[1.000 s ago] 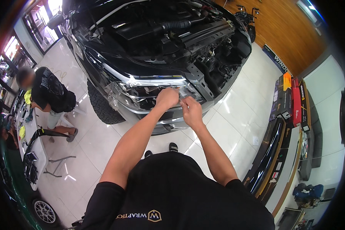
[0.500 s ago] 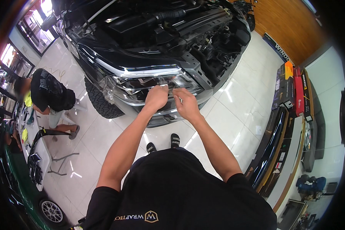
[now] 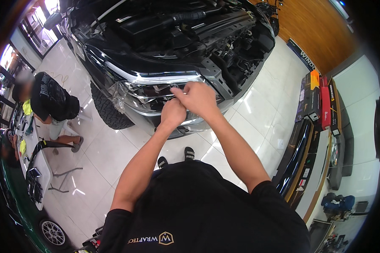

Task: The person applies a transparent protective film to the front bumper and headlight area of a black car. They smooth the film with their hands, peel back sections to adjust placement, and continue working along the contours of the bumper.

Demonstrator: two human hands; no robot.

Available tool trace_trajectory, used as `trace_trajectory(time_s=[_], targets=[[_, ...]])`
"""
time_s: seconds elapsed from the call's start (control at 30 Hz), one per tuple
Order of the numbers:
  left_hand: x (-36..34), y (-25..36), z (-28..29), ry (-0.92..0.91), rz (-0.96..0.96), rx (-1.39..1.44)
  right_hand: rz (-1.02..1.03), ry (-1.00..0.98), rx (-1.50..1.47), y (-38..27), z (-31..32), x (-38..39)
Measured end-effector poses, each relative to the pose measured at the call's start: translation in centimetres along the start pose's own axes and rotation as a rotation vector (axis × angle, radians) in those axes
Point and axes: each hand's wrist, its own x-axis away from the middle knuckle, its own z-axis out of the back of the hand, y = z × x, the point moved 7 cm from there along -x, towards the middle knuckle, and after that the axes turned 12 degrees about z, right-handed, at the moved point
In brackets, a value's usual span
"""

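Note:
A sheet of clear film (image 3: 119,98) lies over the car's headlight (image 3: 150,90), wrinkled and bunched at the headlight's left corner. Low in front of the headlight, my left hand (image 3: 173,113) is closed in a fist. Just above and to its right is my right hand (image 3: 199,99), its fingers curled and its thumb reaching left over the left hand. The two hands overlap or nearly touch in this view. Whatever is between the fingers is hidden, though both hands are at the film-covered headlight.
The engine bay (image 3: 190,38) gapes open beyond the headlight. At left, a person (image 3: 55,95) bends over a white table (image 3: 46,168) with tools and parts. Long boxes (image 3: 325,101) line the right side. A green car (image 3: 12,189) stands at lower left.
My right hand has moved left and up, toward and over the left hand. My left hand has dropped slightly. The person at left has shifted a little within the view.

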Motion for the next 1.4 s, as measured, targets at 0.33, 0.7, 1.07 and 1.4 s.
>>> trace_trajectory(time_s=[0.33,0.7,1.07,1.4], targets=[[0.3,-0.4,-0.8,0.018,-0.034,0.181,0.259,-0.319,0.361,-0.9,-4.3,-5.0],[-0.1,-1.7,-2.2,-0.086,-0.106,0.368,0.34,-0.202,0.21,-1.0,-4.9,-2.9],[-1.2,-5.5,4.4,-0.357,0.257,0.879,0.522,-0.142,0.261,-2.4,-5.0,-1.1],[-5.2,-3.9,5.7,0.014,0.135,0.338,0.514,-0.17,0.259,-2.9,-5.6,0.0]])
